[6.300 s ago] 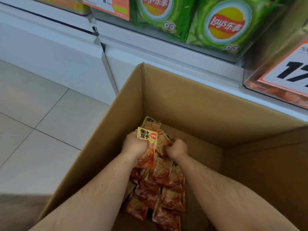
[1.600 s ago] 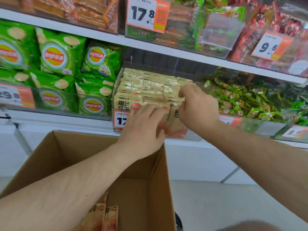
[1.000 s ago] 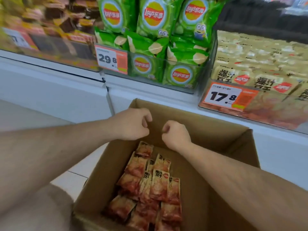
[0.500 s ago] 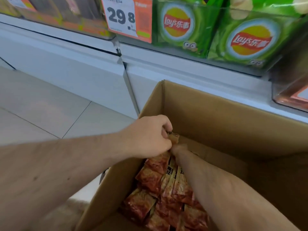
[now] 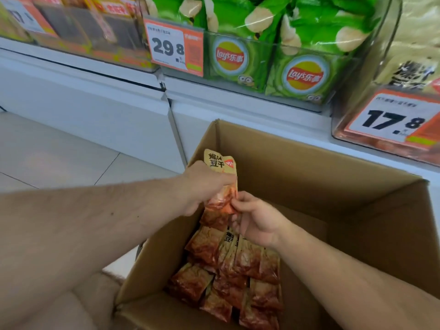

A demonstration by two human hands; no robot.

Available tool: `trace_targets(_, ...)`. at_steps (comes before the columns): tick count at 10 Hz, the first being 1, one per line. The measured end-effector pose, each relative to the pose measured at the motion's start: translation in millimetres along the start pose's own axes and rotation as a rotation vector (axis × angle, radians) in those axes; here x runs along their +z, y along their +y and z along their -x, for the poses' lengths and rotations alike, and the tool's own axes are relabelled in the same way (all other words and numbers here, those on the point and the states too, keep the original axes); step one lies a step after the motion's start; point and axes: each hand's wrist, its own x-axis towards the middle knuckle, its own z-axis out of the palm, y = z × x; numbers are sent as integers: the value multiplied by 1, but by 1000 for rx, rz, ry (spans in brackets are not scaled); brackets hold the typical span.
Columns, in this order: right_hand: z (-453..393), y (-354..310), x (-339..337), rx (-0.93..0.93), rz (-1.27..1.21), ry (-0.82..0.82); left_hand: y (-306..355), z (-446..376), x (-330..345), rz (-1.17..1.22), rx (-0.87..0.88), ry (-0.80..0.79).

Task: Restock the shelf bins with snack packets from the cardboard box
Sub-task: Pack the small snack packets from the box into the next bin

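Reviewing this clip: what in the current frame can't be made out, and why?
- Left hand: how many snack packets it grips; its own fingers cover the bundle.
- Right hand: its fingertips lie against the packets, so a pinch or a mere touch is unclear.
- Cardboard box: near part of its floor cut off by the bottom edge and the forearms.
- 17.8 bin: cut off by the right edge.
- Small print on the 29.8 tag: too small.

Open brown cardboard box (image 5: 309, 177) on the floor, right in front of the white shelf base (image 5: 107, 101). Red-and-tan snack packets (image 5: 228, 270) lie inside along its left wall. Above them, the left hand (image 5: 204, 186) grips one packet (image 5: 220, 166) upright, the right hand (image 5: 257, 222) touching it from the right. Behind, green crisp bags (image 5: 297, 67) sit in a clear bin (image 5: 371, 32); a second bin (image 5: 357, 129) stands right of it.
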Motion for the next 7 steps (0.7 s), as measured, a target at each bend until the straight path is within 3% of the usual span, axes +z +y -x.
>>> trace_targets(1, 6, -7, 3, -3, -11, -43, 9, 2, -10, -148, 163, 91)
trace_targets(3, -58, 31, -46, 96, 493, 669, 14, -6, -25, -315, 249, 118)
trace_targets(4, -95, 46, -38, 117, 615, 772, 12, -14, -27, -360, 268, 122)
trace_targets(5, -122, 49, -32, 176, 776, 763, 8, -23, -30, -351, 236, 107)
trace_targets(6, -138, 50, -34, 249, 675, 610, 7, -27, -30, -379, 243, 97)
trace_targets(7, -134, 49, -28, 284, 771, 660, 7, -28, -29, -428, 259, 106)
